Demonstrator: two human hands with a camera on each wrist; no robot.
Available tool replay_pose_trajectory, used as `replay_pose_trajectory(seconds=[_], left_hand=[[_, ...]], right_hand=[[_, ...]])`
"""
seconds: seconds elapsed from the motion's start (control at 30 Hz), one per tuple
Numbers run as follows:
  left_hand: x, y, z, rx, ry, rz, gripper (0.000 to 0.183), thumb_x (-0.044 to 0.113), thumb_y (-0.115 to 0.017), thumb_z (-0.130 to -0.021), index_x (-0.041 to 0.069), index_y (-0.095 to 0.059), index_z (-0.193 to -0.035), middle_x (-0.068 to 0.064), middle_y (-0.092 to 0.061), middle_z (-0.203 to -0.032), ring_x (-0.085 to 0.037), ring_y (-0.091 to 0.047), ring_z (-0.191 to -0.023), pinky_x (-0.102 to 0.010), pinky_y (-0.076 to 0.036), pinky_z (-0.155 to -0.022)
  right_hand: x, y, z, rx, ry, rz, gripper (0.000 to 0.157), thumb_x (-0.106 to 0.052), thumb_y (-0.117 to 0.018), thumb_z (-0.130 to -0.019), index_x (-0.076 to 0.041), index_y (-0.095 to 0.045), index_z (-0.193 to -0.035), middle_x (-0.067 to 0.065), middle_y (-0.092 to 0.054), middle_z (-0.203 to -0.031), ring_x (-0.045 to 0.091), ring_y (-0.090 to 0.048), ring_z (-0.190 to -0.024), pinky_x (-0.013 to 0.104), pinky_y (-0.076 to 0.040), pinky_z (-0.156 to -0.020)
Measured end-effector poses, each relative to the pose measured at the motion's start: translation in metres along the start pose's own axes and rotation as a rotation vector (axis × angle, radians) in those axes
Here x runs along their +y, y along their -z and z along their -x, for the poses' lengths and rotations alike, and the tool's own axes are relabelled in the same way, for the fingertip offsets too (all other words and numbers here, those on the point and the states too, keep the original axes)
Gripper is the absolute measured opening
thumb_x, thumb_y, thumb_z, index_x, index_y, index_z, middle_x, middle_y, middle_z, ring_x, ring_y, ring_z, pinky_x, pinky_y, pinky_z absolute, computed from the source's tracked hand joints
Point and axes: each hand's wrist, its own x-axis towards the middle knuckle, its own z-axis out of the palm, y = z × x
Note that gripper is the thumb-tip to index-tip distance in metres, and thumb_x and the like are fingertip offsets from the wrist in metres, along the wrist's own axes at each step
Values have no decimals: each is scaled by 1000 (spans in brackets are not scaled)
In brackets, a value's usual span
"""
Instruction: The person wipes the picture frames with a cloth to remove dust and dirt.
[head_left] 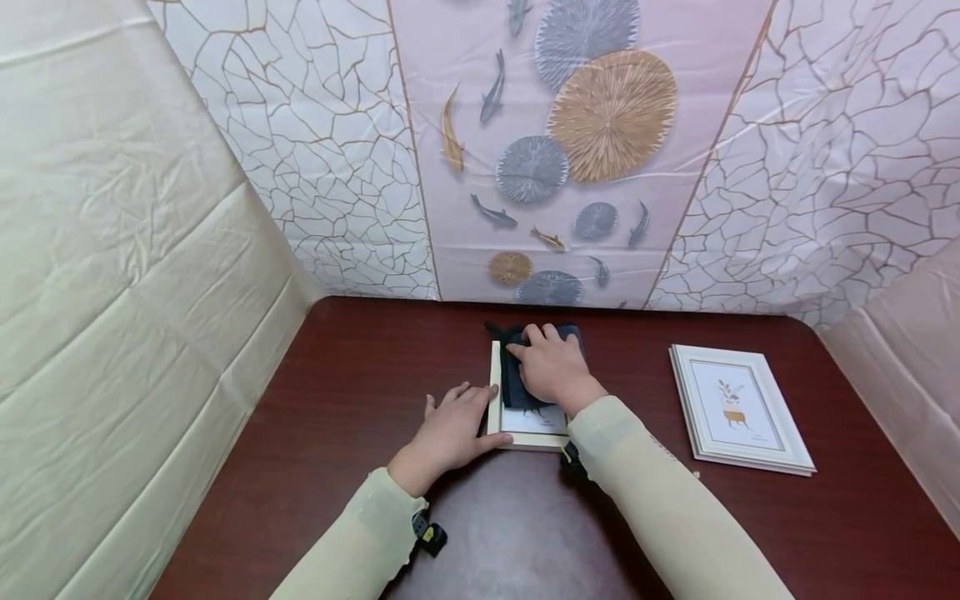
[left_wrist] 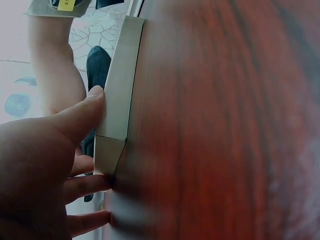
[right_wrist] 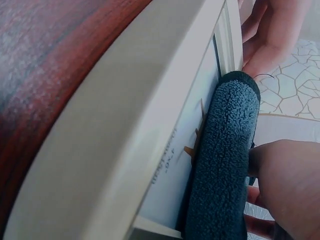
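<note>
A white picture frame (head_left: 525, 442) lies on the table, its printed picture (head_left: 534, 419) partly covered by a folded dark grey-blue cloth (head_left: 513, 392). My right hand (head_left: 553, 367) presses on this cloth with spread fingers, over the frame's far part. The cloth's fuzzy folded edge (right_wrist: 220, 150) shows against the picture in the right wrist view. My left hand (head_left: 455, 427) lies at the near left corner, thumb on the near edge and a finger against the left side. In the left wrist view, other fingers (left_wrist: 90, 187) reach past the corner to the tabletop.
A second white frame (head_left: 780, 408) with a plant-in-pot picture lies to the right, apparently on top of another. The dark red wooden table (head_left: 337, 392) meets a patterned cloth backdrop (head_left: 352, 167) at the back. Pale fabric walls (head_left: 135, 292) stand on both sides.
</note>
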Motion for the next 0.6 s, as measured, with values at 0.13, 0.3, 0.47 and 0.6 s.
replay_pose_trajectory(seconds=[0.13,0.3,0.47,0.6], left_hand=[[-1,-1,0,2,-2,-2,88,71,-70,-99,28,-42,-171,1,-49,-169,-33,-32,-162,-84,-22,-118],[0,1,1,8,-9,0,88,70,-70,-99,26,-44,-171,0,-50,-168,-34,-33,-162,-84,-23,-118],[1,3,3,11,-12,2,87,70,-70,-100,26,-44,-171,0,-50,-168,-34,-33,-162,-84,-23,-117],[1,2,2,13,-13,-3,88,70,-69,-100,25,-44,-171,0,-50,-168,-34,-34,-162,-84,-24,-117]], right_hand=[[-1,4,1,-1,-2,-9,46,-30,-56,-116,-27,-58,-162,11,-50,-157,34,-47,-140,67,-48,-104],[0,5,2,-1,-4,-17,46,-29,-55,-116,-27,-59,-162,11,-52,-155,35,-47,-140,70,-47,-105],[2,4,3,-4,-11,-6,47,-31,-57,-115,-27,-59,-162,11,-52,-154,36,-47,-139,72,-46,-106],[5,4,4,-2,-19,-4,47,-31,-57,-115,-27,-60,-161,11,-52,-153,36,-47,-139,72,-46,-106]])
